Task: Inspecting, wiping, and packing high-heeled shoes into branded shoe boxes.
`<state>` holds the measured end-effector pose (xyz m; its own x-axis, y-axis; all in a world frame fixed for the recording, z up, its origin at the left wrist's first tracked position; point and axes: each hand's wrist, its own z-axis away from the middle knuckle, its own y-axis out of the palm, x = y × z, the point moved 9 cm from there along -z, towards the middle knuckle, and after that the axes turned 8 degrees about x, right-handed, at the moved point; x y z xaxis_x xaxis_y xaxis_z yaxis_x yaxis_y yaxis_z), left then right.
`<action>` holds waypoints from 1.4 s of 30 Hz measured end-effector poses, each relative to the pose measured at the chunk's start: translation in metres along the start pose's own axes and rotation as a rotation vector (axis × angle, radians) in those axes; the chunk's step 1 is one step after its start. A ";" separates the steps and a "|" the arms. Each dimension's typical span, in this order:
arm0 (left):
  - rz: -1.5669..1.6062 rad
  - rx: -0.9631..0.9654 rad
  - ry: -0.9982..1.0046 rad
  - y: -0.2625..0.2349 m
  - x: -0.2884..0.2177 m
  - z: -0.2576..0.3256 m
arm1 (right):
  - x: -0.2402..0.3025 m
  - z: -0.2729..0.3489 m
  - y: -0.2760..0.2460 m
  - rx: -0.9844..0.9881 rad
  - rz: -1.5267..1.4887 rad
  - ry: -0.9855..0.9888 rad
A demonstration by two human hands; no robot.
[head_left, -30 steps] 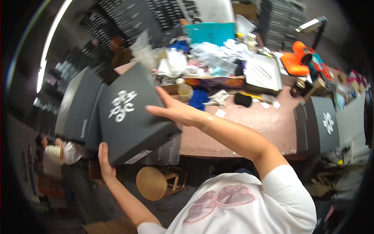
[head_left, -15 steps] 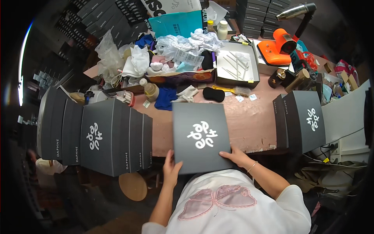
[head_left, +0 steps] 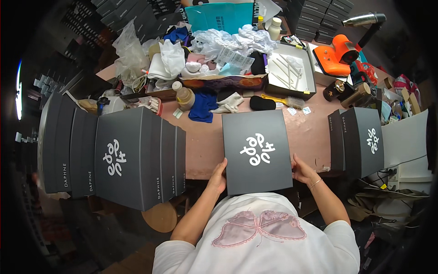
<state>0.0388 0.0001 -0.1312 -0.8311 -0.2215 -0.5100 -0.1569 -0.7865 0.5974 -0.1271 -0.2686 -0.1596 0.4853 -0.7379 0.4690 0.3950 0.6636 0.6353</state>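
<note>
The near edge of the dark grey box (head_left: 257, 150) hides the bench (head_left: 205, 146) edge beneath it. It lies flat at the near edge, left hand (head_left: 218, 176) and right hand (head_left: 302, 170) gripping its sides. A row of boxes (head_left: 114, 157) stands at the left end, two more (head_left: 358, 141) at the right. A second ago the box was lifted by the left-end row.

Bright overhead light on table (head_left: 205, 146), centre sharp; heavy fisheye bend, dark vignette at edges; no glare.
</note>
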 end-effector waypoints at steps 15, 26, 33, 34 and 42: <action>-0.193 0.218 0.044 0.019 -0.023 -0.021 | 0.014 0.038 0.004 0.005 -0.009 -0.049; -0.298 0.103 -0.047 -0.004 0.002 -0.021 | 0.013 0.001 0.023 -0.197 0.125 -0.038; -0.527 0.016 0.378 0.019 -0.074 0.022 | 0.057 0.035 0.073 -0.144 -0.074 -0.340; -0.592 0.037 0.522 0.031 -0.103 0.038 | 0.052 0.029 0.096 -0.132 -0.112 -0.374; -1.746 -0.131 0.620 0.071 -0.191 0.094 | 0.004 -0.004 0.278 0.097 1.654 -0.582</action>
<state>0.1361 0.0408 0.0673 0.5012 0.6585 -0.5614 -0.4520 -0.3540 -0.8188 -0.0128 -0.0864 0.0163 -0.0330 0.6858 0.7270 -0.2351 0.7017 -0.6726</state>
